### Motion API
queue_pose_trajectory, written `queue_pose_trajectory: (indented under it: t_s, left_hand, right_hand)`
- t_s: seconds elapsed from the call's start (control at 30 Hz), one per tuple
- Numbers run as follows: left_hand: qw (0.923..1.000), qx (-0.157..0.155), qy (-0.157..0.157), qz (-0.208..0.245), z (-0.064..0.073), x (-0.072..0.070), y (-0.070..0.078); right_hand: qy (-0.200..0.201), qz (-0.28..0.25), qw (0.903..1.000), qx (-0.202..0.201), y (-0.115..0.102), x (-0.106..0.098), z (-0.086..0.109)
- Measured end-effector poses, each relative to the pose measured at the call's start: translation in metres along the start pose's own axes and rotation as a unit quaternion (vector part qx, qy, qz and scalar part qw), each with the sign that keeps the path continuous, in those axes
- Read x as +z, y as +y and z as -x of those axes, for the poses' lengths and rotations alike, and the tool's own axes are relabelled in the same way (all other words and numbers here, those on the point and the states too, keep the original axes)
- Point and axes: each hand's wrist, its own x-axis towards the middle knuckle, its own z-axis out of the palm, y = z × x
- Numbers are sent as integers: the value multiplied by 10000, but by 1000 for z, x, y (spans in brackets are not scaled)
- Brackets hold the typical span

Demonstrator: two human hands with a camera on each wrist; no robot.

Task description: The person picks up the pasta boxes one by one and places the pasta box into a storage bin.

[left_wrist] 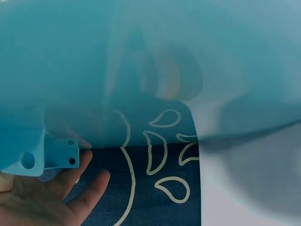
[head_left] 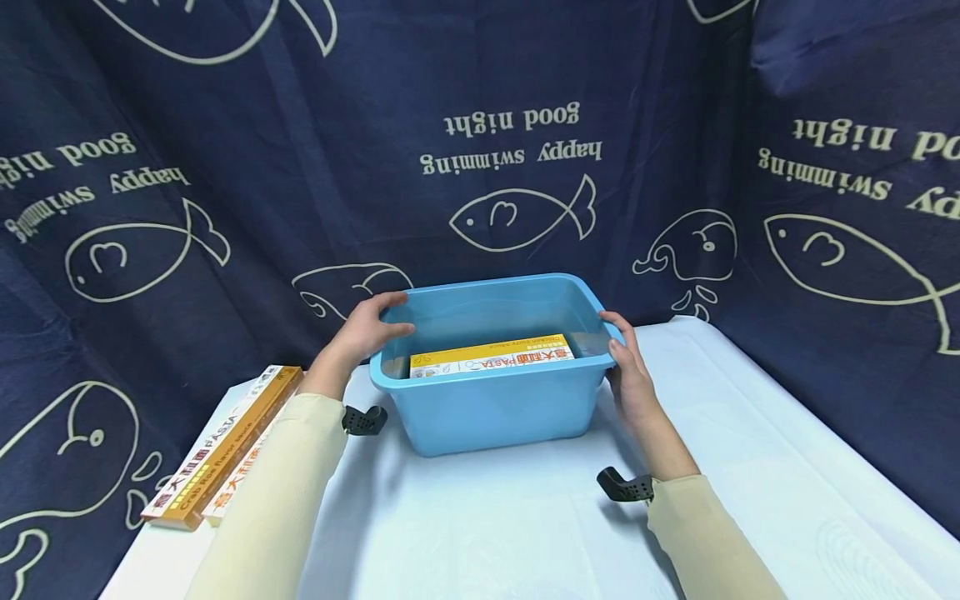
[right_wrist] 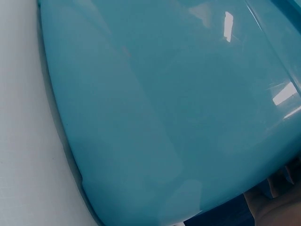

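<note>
A blue plastic bin (head_left: 495, 408) stands in the middle of the head view, its open top facing up. Inside it lies a yellow and white pasta box (head_left: 487, 357), partly hidden by the near wall. My left hand (head_left: 367, 331) grips the bin's left rim, thumb over the inner side; in the left wrist view its fingers (left_wrist: 89, 200) are beneath the rim. On the opposite side my right hand (head_left: 628, 367) holds the right rim between thumb and fingers. The bin's wall (right_wrist: 155, 108) fills most of the right wrist view.
To the left, a brown and white pasta box (head_left: 225, 450) lies beside another pasta box (head_left: 243, 477), partly covered by my left sleeve. A white cloth covers the table (head_left: 480, 525). Dark blue curtains (head_left: 375, 167) with fish drawings hang behind and at both sides.
</note>
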Motion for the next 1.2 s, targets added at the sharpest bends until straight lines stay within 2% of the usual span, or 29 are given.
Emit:
queue_pose_trajectory:
  t_s: [0.17, 0.43, 0.67, 1.0, 1.1, 1.2]
  left_hand:
    - [9996, 3, 78, 284, 2, 2, -2]
    - [9969, 112, 402, 672, 7, 7, -7]
    - [9896, 154, 643, 1277, 14, 12, -9]
    - [9788, -127, 812, 1876, 28, 18, -12]
    - [9759, -97, 1044, 1916, 32, 18, -11]
    - [9695, -53, 1430, 1989, 36, 18, -8]
  right_hand:
    - [-5, -58, 10000, -2, -1, 0, 0]
    - [4, -56, 10000, 59, -1, 0, 0]
    - [2, -69, 10000, 48, 0, 0, 0]
    - [-14, -43, 10000, 68, 0, -1, 0]
    - [-32, -74, 9999, 67, 0, 0, 0]
    - [-30, -125, 9999, 70, -1, 0, 0]
